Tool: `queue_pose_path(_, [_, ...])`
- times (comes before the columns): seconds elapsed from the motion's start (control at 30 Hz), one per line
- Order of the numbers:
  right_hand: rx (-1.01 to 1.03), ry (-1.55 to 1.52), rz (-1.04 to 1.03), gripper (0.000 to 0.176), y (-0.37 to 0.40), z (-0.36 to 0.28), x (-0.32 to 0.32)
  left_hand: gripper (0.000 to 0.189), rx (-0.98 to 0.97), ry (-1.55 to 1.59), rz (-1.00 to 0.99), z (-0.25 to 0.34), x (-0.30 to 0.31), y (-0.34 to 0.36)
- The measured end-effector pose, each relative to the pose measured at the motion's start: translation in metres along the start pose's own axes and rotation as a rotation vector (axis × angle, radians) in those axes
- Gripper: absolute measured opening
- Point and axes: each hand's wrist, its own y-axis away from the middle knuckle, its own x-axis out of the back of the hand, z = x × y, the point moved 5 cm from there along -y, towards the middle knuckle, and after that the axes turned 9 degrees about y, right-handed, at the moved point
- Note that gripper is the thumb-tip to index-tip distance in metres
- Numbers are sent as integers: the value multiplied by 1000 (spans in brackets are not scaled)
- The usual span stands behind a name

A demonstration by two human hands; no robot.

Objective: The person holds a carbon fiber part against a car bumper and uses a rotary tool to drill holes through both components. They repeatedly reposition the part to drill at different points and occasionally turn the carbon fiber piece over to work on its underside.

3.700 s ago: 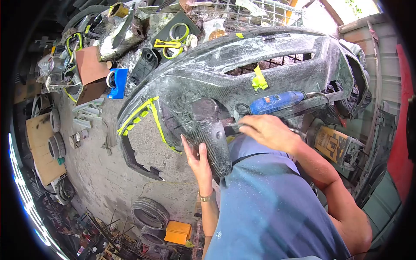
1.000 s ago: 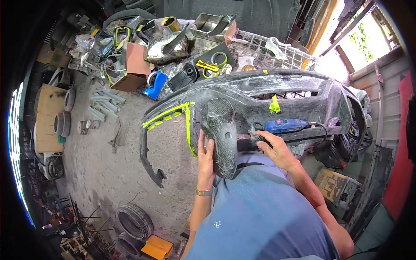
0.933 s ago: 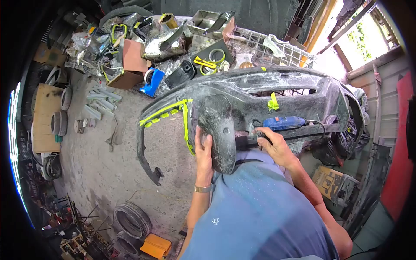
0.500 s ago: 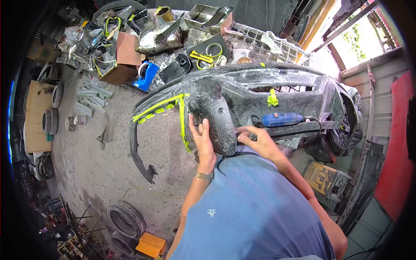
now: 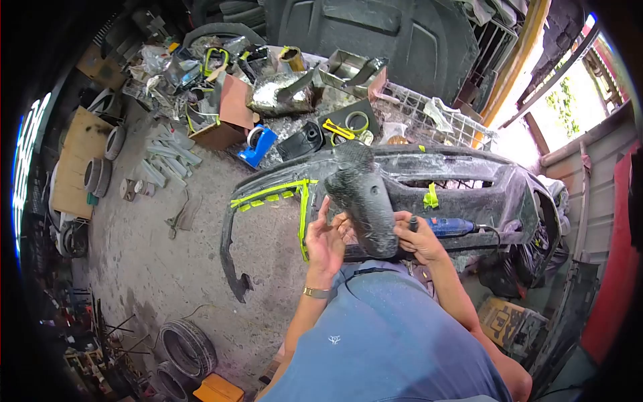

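Note:
A long dark carbon-fibre part point(image 5: 362, 197) stands tilted up in front of my chest. My left hand point(image 5: 327, 240) holds its lower left edge, fingers spread along it. On the part's lower right side, my right hand point(image 5: 416, 242) is closed around a thin black handpiece point(image 5: 413, 221). Just to the right, the blue rotary tool point(image 5: 450, 226) lies on a ledge of the big carbon-fibre bumper point(image 5: 469, 177). The bumper stretches behind the part and carries yellow-green tape strips point(image 5: 274, 193) at its left end.
Behind the bumper are a blue tape dispenser point(image 5: 258, 144), a brown cardboard box point(image 5: 228, 114), tape rolls and a wire rack point(image 5: 429, 114). Tyres point(image 5: 184, 345) lie on the concrete floor lower left. A yellow box point(image 5: 502, 321) sits lower right.
The part has swung up to stand more upright and higher. My left hand slid from its back to its lower edge, and my right hand with the handpiece moved to its right side.

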Motion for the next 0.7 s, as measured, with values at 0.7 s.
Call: queue_pose_path(0.7, [-179,-20,-264,27,-14,-30,72,61,174,-408,241,-24,-38,2])
